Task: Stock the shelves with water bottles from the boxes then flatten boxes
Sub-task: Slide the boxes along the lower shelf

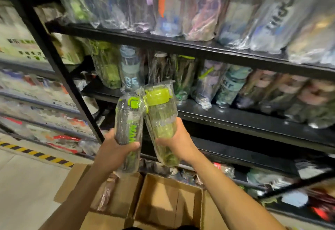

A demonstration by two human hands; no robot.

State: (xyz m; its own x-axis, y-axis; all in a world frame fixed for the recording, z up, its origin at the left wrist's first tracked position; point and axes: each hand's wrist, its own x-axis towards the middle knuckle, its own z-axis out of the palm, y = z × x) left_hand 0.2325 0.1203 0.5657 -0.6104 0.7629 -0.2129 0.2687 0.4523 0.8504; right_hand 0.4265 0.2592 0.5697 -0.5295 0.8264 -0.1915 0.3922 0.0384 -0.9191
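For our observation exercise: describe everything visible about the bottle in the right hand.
The bottle is clear, greenish inside, with a lime-green lid, wrapped in crinkly clear plastic. The right hand grips its lower half, lid up, tilted left so its top touches the other bottle. It is held before the shelf, above an open box.

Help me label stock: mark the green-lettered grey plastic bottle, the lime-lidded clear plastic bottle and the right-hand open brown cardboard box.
Green-lettered grey plastic bottle (127, 121): head view, mid-body.
Lime-lidded clear plastic bottle (160, 121): head view, mid-body.
Right-hand open brown cardboard box (163, 186): head view, inner far wall.
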